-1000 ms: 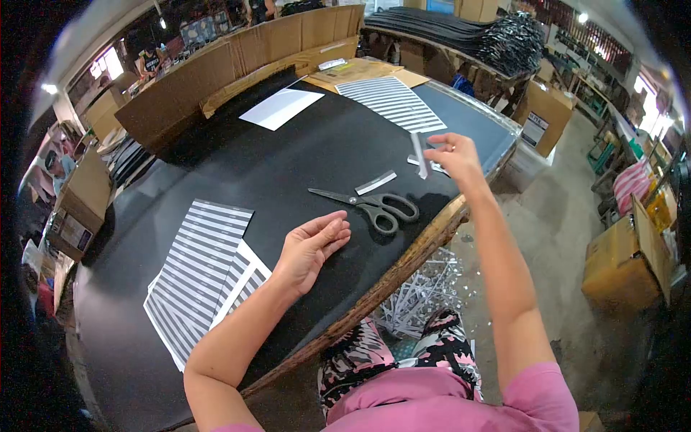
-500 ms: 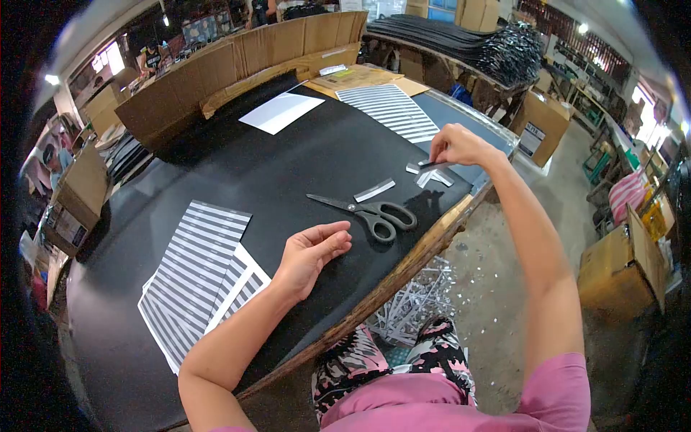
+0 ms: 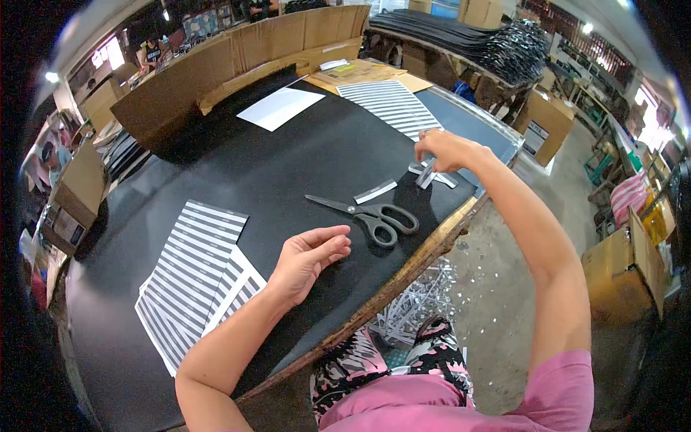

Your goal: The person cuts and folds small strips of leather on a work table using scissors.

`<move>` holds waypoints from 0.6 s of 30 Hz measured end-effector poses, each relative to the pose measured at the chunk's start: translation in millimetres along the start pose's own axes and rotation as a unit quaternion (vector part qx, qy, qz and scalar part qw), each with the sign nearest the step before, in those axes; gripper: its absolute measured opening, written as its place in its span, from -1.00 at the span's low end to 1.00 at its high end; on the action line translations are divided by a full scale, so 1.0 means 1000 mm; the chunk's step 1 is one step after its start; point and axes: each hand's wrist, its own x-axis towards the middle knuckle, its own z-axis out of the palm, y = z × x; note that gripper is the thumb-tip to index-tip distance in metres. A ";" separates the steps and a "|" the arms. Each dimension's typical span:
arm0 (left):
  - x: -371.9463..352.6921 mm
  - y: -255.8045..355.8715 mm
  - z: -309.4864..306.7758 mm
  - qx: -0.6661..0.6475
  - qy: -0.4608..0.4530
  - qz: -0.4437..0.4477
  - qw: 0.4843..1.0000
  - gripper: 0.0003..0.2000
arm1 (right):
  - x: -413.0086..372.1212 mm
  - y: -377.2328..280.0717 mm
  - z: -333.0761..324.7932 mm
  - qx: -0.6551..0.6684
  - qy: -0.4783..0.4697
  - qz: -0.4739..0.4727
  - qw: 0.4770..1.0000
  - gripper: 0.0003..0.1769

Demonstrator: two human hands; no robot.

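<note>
My right hand [image 3: 448,151] is over the small pile of cut strips [image 3: 437,175] near the table's right edge, its fingers closed on a short strip [image 3: 427,173]. My left hand [image 3: 311,261] hovers above the black table, thumb and fingertips brought together, with nothing visible between them. Black-handled scissors [image 3: 366,214] lie between the hands, blades pointing left. Just above them rests a single black-and-white strip [image 3: 376,191]. Striped sheets [image 3: 196,266] overlap on the left, and another striped sheet [image 3: 392,103] lies beyond my right hand.
A plain white sheet [image 3: 281,108] lies toward the back, near a long cardboard wall [image 3: 237,61]. Brown envelopes [image 3: 360,74] sit at the far end. Paper scraps [image 3: 417,295] cover the floor below the wooden edge [image 3: 389,299]. A person [image 3: 54,160] is at far left.
My right hand has moved slightly left and down, and the strip in its fingers now points downward instead of lying sideways. My left hand has hardly moved.
</note>
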 end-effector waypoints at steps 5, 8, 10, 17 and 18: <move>0.001 0.001 -0.001 0.004 -0.003 -0.006 1.000 -0.72 | 0.003 0.001 0.003 0.019 -0.049 -0.041 0.998 -0.63; 0.001 0.000 -0.002 0.003 -0.005 -0.010 1.000 -0.72 | 0.003 0.001 0.001 0.033 -0.070 -0.050 0.996 -0.65; 0.001 0.001 -0.001 0.003 -0.004 -0.013 1.000 -0.72 | 0.004 0.004 0.002 0.034 -0.075 -0.060 0.995 -0.65; 0.001 0.001 -0.001 0.005 -0.010 -0.014 1.000 -0.72 | 0.017 0.010 0.006 0.006 -0.109 -0.051 0.993 -0.68; 0.001 0.002 -0.001 0.005 -0.011 -0.014 1.000 -0.72 | 0.018 0.009 0.006 0.007 -0.125 -0.028 0.992 -0.69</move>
